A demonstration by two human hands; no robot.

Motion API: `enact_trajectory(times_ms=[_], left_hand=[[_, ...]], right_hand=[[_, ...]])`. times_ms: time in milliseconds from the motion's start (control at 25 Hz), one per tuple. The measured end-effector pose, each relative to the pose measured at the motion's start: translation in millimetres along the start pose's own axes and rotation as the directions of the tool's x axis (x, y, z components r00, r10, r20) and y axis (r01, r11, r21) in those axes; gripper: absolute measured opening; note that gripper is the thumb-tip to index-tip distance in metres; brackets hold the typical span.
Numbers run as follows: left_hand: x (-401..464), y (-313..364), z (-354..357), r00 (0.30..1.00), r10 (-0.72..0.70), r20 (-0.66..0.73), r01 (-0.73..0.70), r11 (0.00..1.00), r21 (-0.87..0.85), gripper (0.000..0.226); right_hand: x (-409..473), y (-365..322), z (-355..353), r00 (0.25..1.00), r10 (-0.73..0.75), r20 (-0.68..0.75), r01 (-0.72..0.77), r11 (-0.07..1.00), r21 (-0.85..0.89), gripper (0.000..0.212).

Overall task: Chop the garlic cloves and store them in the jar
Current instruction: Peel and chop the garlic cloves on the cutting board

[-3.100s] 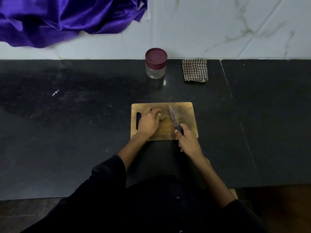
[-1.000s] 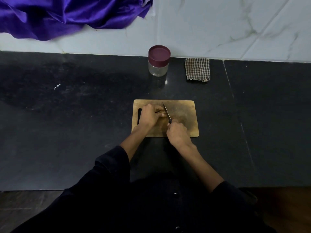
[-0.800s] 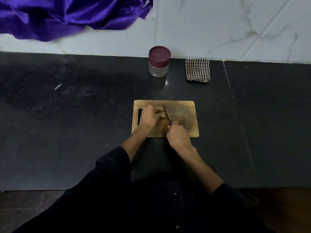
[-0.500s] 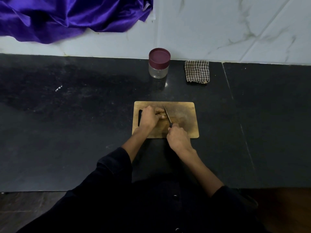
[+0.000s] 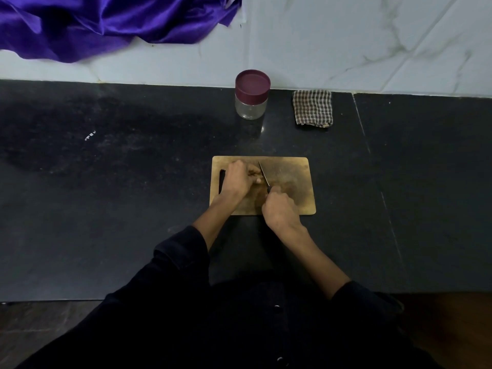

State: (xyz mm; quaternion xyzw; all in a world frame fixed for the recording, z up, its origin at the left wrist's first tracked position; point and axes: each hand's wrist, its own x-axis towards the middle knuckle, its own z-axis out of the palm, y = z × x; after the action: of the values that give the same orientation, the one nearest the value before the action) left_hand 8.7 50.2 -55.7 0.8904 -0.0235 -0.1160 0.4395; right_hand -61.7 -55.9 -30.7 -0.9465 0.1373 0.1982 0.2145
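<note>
Now right hand (image 5: 279, 209) grips knife (image 5: 264, 174), blade pointing away, tilted leftward.

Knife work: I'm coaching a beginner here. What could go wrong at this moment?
The knife blade runs right beside the left hand, whose fingers curl over the garlic, so a slip could nick them. The garlic is hidden under that hand, so the cut is partly blind. The jar still has its lid on, far from the cutting board.
</note>
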Motion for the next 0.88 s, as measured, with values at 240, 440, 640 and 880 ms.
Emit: enact_trajectory(times_ms=[240, 440, 640, 880], left_hand=[[2.2, 1.4, -0.6, 1.0, -0.027, 0.012, 0.027, 1.0, 0.003, 0.027], [2.6, 0.8, -5.1, 1.0, -0.017, 0.021, 0.017, 1.0, -0.005, 0.024], [0.3, -1.5, -8.1, 0.999, -0.006, 0.036, 0.008, 0.998, -0.055, 0.024], [-3.3, -5.8, -5.5, 0.999, 0.029, 0.028, -0.027, 0.997, -0.072, 0.026]], right_hand=[[-5.4, 1.2, 0.3, 1.0, -0.005, 0.019, 0.006, 1.0, -0.019, 0.021], [-24.5, 23.5, 10.2, 0.998, 0.018, 0.06, -0.018, 1.0, 0.002, 0.015], [-26.6, 38.0, 6.6, 0.996, 0.013, 0.087, -0.02, 0.997, 0.078, 0.025], [-17.8, 36.1, -9.6, 0.997, -0.002, 0.071, -0.006, 0.994, 0.112, 0.026]])
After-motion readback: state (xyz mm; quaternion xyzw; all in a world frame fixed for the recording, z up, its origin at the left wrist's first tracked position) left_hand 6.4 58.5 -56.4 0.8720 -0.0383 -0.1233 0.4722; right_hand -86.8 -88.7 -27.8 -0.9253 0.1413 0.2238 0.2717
